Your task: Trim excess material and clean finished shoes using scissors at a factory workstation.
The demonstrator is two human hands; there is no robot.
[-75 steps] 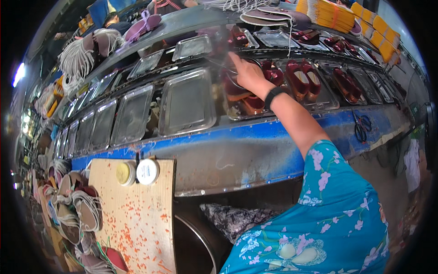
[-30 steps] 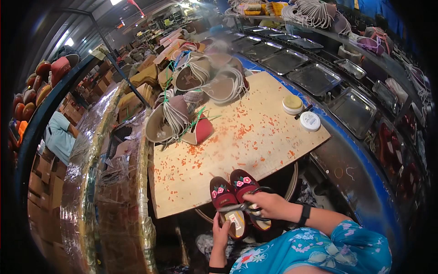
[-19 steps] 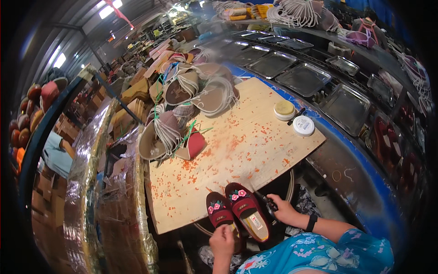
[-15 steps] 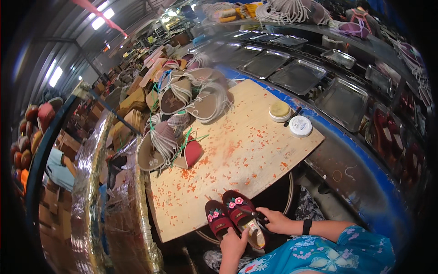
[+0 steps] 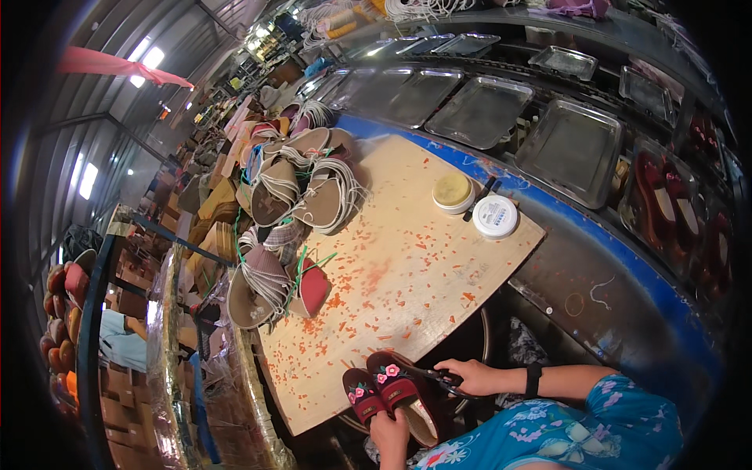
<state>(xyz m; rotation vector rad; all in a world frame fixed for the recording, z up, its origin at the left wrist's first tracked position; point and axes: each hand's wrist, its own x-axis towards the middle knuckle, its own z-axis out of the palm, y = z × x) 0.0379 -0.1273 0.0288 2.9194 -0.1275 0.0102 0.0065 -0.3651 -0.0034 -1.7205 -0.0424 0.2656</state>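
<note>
The left shoe [image 5: 363, 396] and right shoe [image 5: 393, 374] sat side by side between the two hands, upright, soles down, toes pointing away from the person, at the near edge of the board [image 5: 501, 254]. Both were dark red, with blackish toes, pink flowers and green leaves on the front, and a redder band across the instep that bore a small buckle-like piece. The right shoe's opening showed a pale insole; the left one's was mostly covered by the hand.

The left hand [image 5: 389, 432] came up from below, back upward, closed over the left shoe at its opening, with the thumb toward the right shoe. Whether it also gripped that second shoe could not be told. The right hand [image 5: 471, 377] reached in from the right, forearm nearly level and a black band [image 5: 533, 380] on the wrist. Its fingers were curled around the dark handles of the scissors [image 5: 448, 379], which pointed left to the right shoe's outer side; their tips were too unclear to show contact.

Ahead of both hands, orange scraps [image 5: 338, 302] littered the board. Farther ahead lay an open tub [image 5: 452, 190], a black pen [image 5: 481, 197] and a white lid [image 5: 495, 217]. Corded bundles [image 5: 323, 200] were heaped ahead and to the left of the left hand.
</note>
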